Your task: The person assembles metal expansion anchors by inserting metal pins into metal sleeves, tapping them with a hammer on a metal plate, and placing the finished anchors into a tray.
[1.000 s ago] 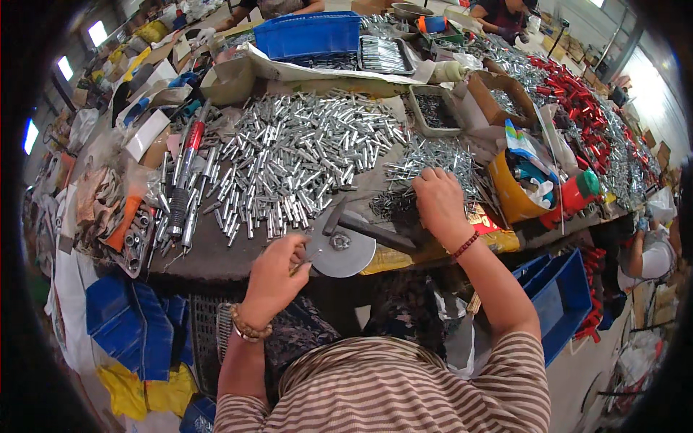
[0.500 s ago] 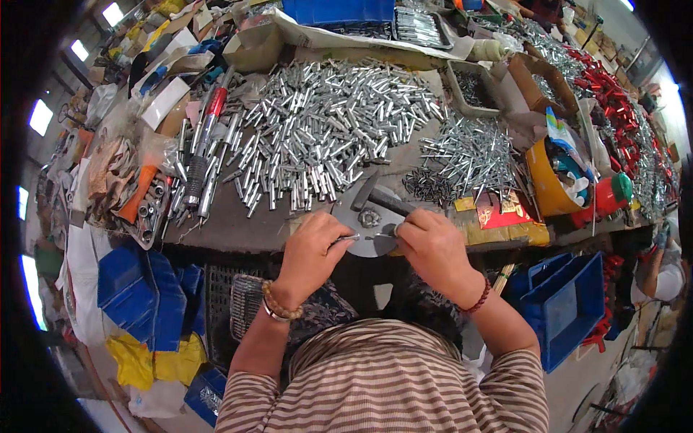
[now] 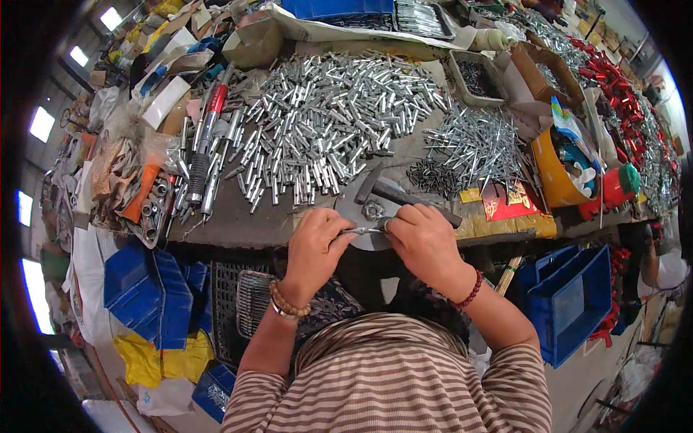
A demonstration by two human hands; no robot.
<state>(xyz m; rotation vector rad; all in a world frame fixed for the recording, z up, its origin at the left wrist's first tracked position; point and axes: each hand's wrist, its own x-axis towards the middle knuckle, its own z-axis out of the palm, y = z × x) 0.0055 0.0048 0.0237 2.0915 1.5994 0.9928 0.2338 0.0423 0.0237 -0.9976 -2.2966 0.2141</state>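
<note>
My left hand (image 3: 315,245) pinches the left end of a slim silvery metal piece (image 3: 359,230) between thumb and fingers. At the other end, the fingertips of my right hand (image 3: 426,242) close on a small part, mostly hidden, that meets the piece. Both hands are over the near edge of a round grey metal plate (image 3: 349,200). A small round metal block (image 3: 373,210) stands on the plate. Just beyond my right hand, a hammer (image 3: 393,193) lies with its head on the plate and its handle toward the right.
Short metal tubes (image 3: 325,115) form a big pile beyond the plate. Thin silvery rods (image 3: 476,144) and small dark pins (image 3: 432,175) lie to its right. A yellow tub (image 3: 552,173) stands farther right. Blue bins (image 3: 574,303) sit below the bench (image 3: 245,229) edge.
My hands have come closer together. The two small parts, apart before, now meet end to end between my fingertips. The view has shifted slightly.
</note>
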